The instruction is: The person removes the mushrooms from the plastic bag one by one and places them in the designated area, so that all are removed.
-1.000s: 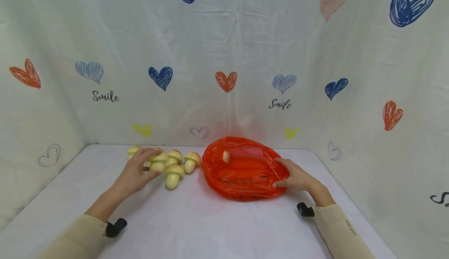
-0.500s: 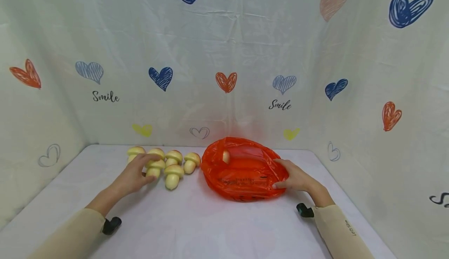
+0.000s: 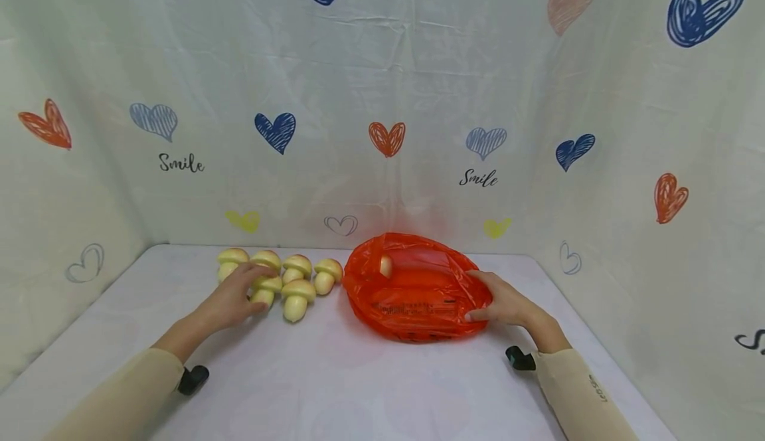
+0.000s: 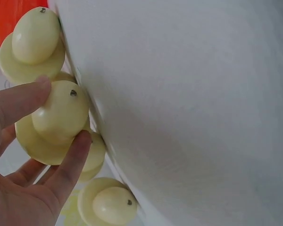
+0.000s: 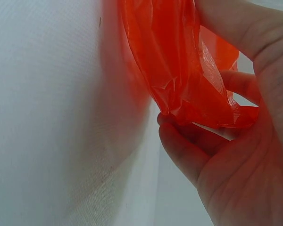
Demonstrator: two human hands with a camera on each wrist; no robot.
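Note:
My left hand point(image 3: 230, 300) is at the front-left mushroom point(image 3: 265, 289), a smooth pale-yellow one with a tan-tinged cap. In the left wrist view, thumb and fingers curl round the stem of this mushroom point(image 4: 61, 113), whose dark-spotted base faces the camera. Several similar mushrooms stand close around it, among them one in front point(image 3: 295, 307) and one at the right end point(image 3: 326, 276). On the right, my right hand point(image 3: 508, 300) holds the side of a red plastic bag point(image 3: 418, 295), thumb inside and fingers outside. A round pale thing point(image 3: 385, 266) shows within the bag's mouth.
The mushrooms and the bag sit toward the back of a table with a white cover point(image 3: 382, 388). A white curtain point(image 3: 335, 188) printed with hearts rises behind and at both sides. Each wrist carries a small black camera point(image 3: 193, 380).
My left hand has drawn back slightly leftward, uncovering the mushrooms at the far left, and its fingers have settled round the front-left one. My right hand and the bag have stayed put.

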